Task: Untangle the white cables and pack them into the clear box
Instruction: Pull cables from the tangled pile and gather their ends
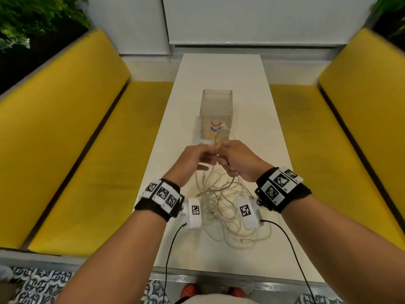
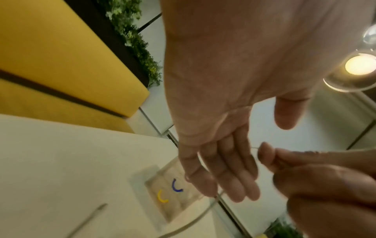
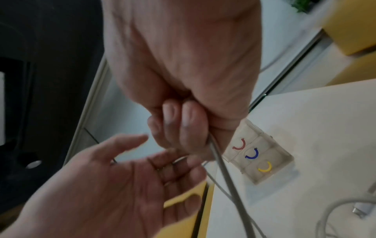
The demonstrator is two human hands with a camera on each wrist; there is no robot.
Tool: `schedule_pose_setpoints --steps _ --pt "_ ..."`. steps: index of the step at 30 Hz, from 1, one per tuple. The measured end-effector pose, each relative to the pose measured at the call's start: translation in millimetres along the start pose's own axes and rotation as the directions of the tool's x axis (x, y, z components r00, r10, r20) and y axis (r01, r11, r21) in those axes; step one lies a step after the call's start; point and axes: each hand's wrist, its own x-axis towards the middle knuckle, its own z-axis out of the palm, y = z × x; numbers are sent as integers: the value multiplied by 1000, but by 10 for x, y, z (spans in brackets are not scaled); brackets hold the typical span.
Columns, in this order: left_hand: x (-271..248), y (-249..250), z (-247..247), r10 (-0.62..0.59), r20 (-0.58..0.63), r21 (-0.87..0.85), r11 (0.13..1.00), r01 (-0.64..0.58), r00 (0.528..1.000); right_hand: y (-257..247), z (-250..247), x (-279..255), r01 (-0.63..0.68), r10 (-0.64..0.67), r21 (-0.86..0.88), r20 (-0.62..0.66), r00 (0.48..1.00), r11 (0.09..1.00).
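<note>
A tangle of white cables (image 1: 225, 207) lies on the white table (image 1: 258, 132) under my wrists. Both hands are raised just in front of the clear box (image 1: 215, 115), which stands upright and has red, blue and yellow arcs on its floor (image 3: 258, 157). My right hand (image 1: 234, 159) is curled into a fist around a white cable (image 3: 223, 173) that hangs down to the tangle. My left hand (image 1: 197, 159) is beside it, palm up, fingers (image 2: 230, 173) straight; a thin strand lies across them. The right fingertips (image 2: 266, 153) pinch that strand.
Yellow benches (image 1: 72, 132) (image 1: 341, 137) run along both sides of the narrow table. Plants (image 1: 32, 16) stand behind the left bench. A cable plug (image 3: 360, 211) lies on the table near me. Black leads hang from both wrist cameras.
</note>
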Motion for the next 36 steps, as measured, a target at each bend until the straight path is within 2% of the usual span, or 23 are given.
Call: schedule_pose_setpoints --steps 2,4,7,10,11,13,15,17,20,21,25,28,31,34,36 --pt "93 99 68 -52 -25 -31 998 51 998 56 51 -46 -47 59 -134 86 995 990" --pt "114 124 144 -72 14 -76 994 73 997 127 94 -81 -86 116 -246 108 987 965" --pt "162 102 191 -77 27 -157 984 81 997 226 69 -85 -124 141 -263 47 989 957" --pt "298 65 167 -139 -44 -229 965 126 989 313 -24 -60 -162 167 -253 -3 986 954" --pt "353 35 162 -166 -83 -195 970 148 983 333 -37 -56 -166 174 -269 4 985 949" --pt "436 -6 185 -214 -156 -6 976 216 964 350 -17 -62 -157 181 -329 42 983 931" --pt "470 -22 203 -272 -179 122 947 296 946 372 36 -95 -128 176 -395 87 980 910" --pt "516 -50 168 -342 -140 46 935 351 929 417 60 -134 -102 178 -421 146 973 901" --pt "545 -86 78 -355 -118 -193 924 329 927 473 -21 -193 -109 183 -339 195 964 934" --pt "544 -109 65 -349 -115 -182 928 325 930 473 -70 -206 -101 165 -302 191 968 948" --pt "414 -141 53 -415 -12 117 903 414 910 411 -234 -213 -38 69 -220 139 988 975" --pt "364 -86 104 -309 119 29 951 308 944 375 -273 -151 32 -23 -188 53 998 982" --pt "334 30 282 -90 145 -65 993 100 985 327 -246 -90 72 -75 -174 -11 997 982" --pt "278 237 420 47 9 -98 994 -46 999 270 -181 -47 86 -91 -134 -33 995 987" --pt "312 407 374 63 -139 -242 966 -95 988 263 -142 -42 100 -102 -74 -20 995 992"
